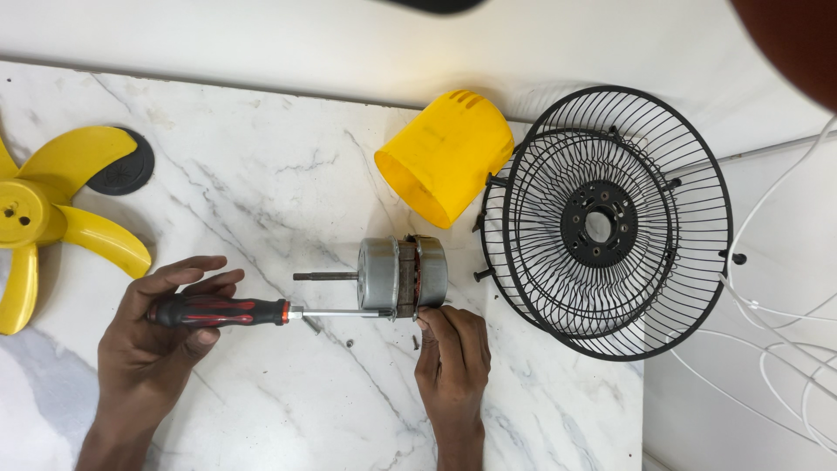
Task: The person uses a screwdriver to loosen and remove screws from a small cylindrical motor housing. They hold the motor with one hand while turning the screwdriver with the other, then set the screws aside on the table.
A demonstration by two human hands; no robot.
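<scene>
At the middle of the marble bench (261,174), the left hand (153,336) is gripping a red-and-black screwdriver (222,310) whose tip is meeting the motor (403,276) that the right hand (452,353) is steadying, apparently working a casing screw, so the tip needs keeping square.

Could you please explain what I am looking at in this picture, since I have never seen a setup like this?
This is one view from a camera worn on a person's head, looking down at their own bare hands over a marble table. The left hand holds a red and black screwdriver, its tip at a small electric fan motor. The right hand steadies that motor. Around it lie a yellow motor cover, black wire fan guards, a yellow fan blade and loose screws.
</scene>
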